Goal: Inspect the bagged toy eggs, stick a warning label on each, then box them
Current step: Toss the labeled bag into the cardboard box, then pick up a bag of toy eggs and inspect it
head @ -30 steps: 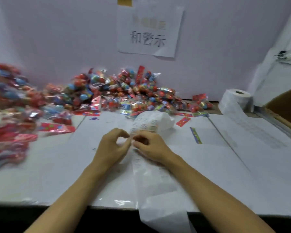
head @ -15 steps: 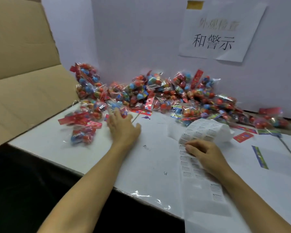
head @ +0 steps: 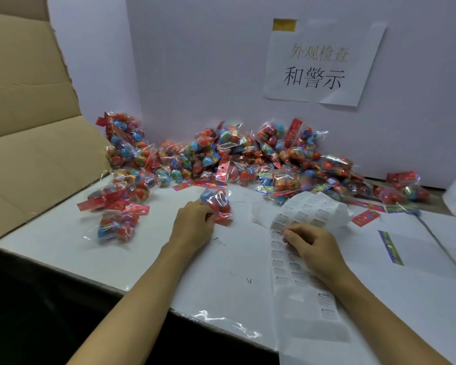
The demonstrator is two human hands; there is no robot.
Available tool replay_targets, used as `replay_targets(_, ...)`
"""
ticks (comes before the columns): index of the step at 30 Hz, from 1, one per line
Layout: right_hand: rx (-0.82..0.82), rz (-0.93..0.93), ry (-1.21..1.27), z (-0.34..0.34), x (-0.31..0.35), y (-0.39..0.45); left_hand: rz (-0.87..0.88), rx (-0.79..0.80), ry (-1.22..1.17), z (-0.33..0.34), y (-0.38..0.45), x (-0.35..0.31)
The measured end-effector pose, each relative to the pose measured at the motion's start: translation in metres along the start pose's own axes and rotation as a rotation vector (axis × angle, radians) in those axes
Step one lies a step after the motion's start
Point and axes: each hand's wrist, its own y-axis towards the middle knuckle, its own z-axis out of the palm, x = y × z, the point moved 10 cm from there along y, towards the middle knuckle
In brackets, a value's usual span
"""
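A big heap of clear bags with red and blue toy eggs (head: 248, 156) lies along the back wall of the white table (head: 148, 262). My left hand (head: 192, 225) grips one bag of eggs (head: 217, 204) just in front of the heap, low over the table. My right hand (head: 311, 246) rests on a long white strip of warning labels (head: 298, 272), its fingertips pinched at a label near the strip's curled top end (head: 311, 209). The strip runs toward me and hangs over the table's front edge.
An open cardboard box (head: 29, 143) with raised flaps stands at the left, beside the table. A few separate egg bags (head: 116, 214) lie near it. A paper sign (head: 319, 64) hangs on the wall. Loose red and green card strips (head: 390, 246) lie at the right.
My left hand left the label strip, reached left to the heap and closed on one bag of eggs, pulling it nearer. My right hand stayed on the labels. The view swung left.
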Motion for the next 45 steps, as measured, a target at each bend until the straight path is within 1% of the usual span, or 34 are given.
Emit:
replay_targets(3,-0.122,-0.102,-0.013,-0.015,0.013,-0.004,0.050,-0.047,-0.277,-0.005,0.000,-0.013)
replay_targets(5,-0.163,-0.163,0.020,-0.021,0.021,-0.007,0.079,-0.083,-0.409,-0.010,0.000,-0.023)
replay_targets(7,-0.193,-0.189,0.069,-0.025,0.026,-0.009,0.079,-0.087,-0.580,-0.012,-0.002,-0.031)
replay_targets(10,-0.238,-0.230,0.105,-0.031,0.035,-0.013,-0.047,-0.089,-0.874,-0.009,-0.006,-0.027)
replay_targets(12,-0.260,-0.229,0.146,-0.034,0.038,-0.015,-0.130,-0.100,-0.968,-0.006,-0.006,-0.022)
replay_targets(15,-0.275,-0.234,0.169,-0.037,0.041,-0.017,-0.188,-0.114,-1.007,-0.009,-0.005,-0.025)
replay_targets(17,-0.236,-0.222,0.169,-0.035,0.043,-0.017,-0.187,-0.096,-1.014,-0.011,-0.004,-0.035)
replay_targets(18,-0.188,-0.205,0.164,-0.031,0.043,-0.016,-0.163,-0.074,-0.989,-0.011,-0.004,-0.044)
replay_targets(21,0.044,-0.149,0.050,-0.008,0.041,-0.014,-0.069,0.001,-0.847,-0.003,-0.009,-0.074)
replay_targets(23,0.162,-0.120,0.041,0.006,0.040,-0.015,-0.073,0.034,-0.821,0.007,-0.014,-0.087)
replay_targets(24,0.183,-0.115,0.073,0.008,0.041,-0.016,-0.095,0.048,-0.828,0.013,-0.015,-0.090)
replay_targets(28,0.141,-0.119,0.190,0.000,0.048,-0.016,-0.230,0.038,-0.887,0.026,-0.016,-0.086)
replay_targets(32,0.199,-0.106,0.133,0.010,0.046,-0.019,-0.268,0.021,-0.826,0.030,-0.020,-0.079)
replay_targets(33,0.191,-0.097,0.140,0.011,0.045,-0.018,-0.290,0.045,-0.874,0.033,-0.022,-0.078)
replay_targets(34,0.173,-0.086,0.184,0.010,0.045,-0.017,-0.335,0.091,-0.981,0.039,-0.025,-0.077)
replay_targets(36,0.124,-0.036,0.319,0.004,0.040,-0.015,-0.454,0.234,-1.222,0.055,-0.034,-0.078)
replay_targets(37,0.101,-0.003,0.361,0.001,0.036,-0.013,-0.468,0.300,-1.257,0.059,-0.037,-0.079)
replay_targets(39,0.070,0.045,0.386,-0.002,0.029,-0.011,-0.400,0.398,-1.191,0.065,-0.041,-0.083)
replay_targets(41,0.050,0.059,0.372,-0.004,0.024,-0.011,-0.266,0.455,-1.177,0.062,-0.044,-0.096)
replay_targets(43,0.039,0.061,0.358,-0.004,0.023,-0.011,-0.204,0.462,-1.208,0.059,-0.046,-0.102)
replay_targets(45,0.036,0.068,0.352,-0.004,0.023,-0.011,-0.212,0.442,-1.226,0.059,-0.047,-0.101)
